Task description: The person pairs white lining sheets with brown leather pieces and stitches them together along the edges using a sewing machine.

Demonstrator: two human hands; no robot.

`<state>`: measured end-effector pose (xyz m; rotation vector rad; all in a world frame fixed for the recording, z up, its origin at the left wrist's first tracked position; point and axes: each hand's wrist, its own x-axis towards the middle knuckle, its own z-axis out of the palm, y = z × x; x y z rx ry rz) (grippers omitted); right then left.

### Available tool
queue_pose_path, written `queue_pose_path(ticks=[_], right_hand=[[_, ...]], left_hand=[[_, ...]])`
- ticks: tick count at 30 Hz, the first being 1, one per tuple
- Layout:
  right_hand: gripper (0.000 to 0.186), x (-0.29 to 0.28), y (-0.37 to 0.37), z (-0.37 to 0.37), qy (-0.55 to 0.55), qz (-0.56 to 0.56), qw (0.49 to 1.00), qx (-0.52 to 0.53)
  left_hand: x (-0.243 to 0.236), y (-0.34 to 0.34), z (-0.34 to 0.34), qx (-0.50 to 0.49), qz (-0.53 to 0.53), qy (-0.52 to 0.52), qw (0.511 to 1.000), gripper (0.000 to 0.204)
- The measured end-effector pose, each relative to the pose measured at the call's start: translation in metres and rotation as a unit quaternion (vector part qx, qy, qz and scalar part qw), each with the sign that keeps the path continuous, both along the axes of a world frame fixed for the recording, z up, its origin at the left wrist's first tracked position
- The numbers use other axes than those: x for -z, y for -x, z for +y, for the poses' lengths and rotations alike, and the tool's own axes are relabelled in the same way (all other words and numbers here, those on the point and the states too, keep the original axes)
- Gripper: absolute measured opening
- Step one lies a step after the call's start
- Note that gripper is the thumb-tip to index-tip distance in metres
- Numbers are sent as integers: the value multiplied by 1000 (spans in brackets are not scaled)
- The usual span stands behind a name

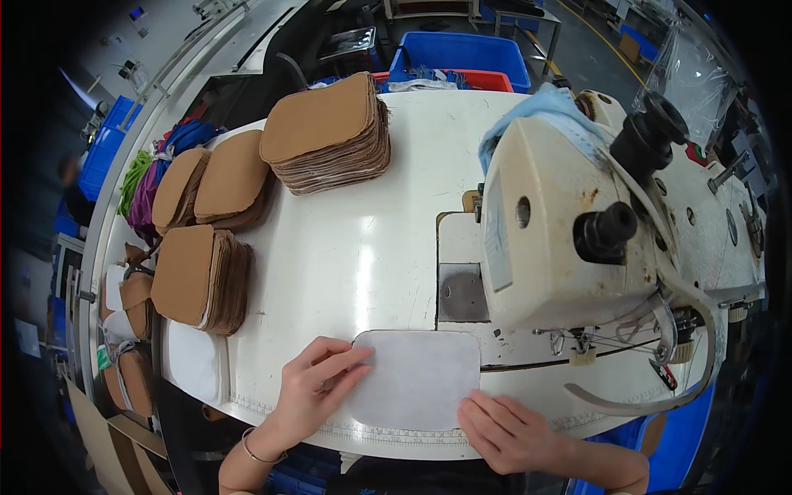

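Observation:
A white rounded rectangular panel [415, 381] lies flat near the front edge of the white table, with a thin dark rim along its far side. At its left edge, my left hand [307, 386] is closed, thumb and forefinger pinching near the far corner. My right hand [507, 431] has its fingers together on the near right corner, its thumb hidden or tucked low. Just beyond the panel's right side stands a cream industrial sewing machine [569, 223] with a light blue cloth [544, 111] over its top. A metal plate [463, 293] is set into the table beside the machine.
Brown rounded panels are stacked at the back [322, 124], with more piles [183, 276] along the left. White panels [194, 359] lie below those. A curved guard arm [643, 407] juts out at the right. Blue [462, 54] and red bins [487, 80] stand behind the table.

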<state>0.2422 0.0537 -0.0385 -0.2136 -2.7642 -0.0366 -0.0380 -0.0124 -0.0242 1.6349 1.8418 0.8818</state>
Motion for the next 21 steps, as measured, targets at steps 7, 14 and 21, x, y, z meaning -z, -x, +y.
queue_pose_path(ticks=[7, 14, 21], right_hand=[[13, 3, 1, -2, 12, 15, 1000, 13], [32, -9, -1, -11, 82, -37, 995, 39], [66, -17, 37, 8, 209, -65, 972, 81]], left_hand=[[-1, -1, 2, 5, 9, -9, 1000, 24], [0, 5, 0, 9, 45, -7, 999, 26], [-14, -12, 4, 194, 141, -75, 968, 49]])
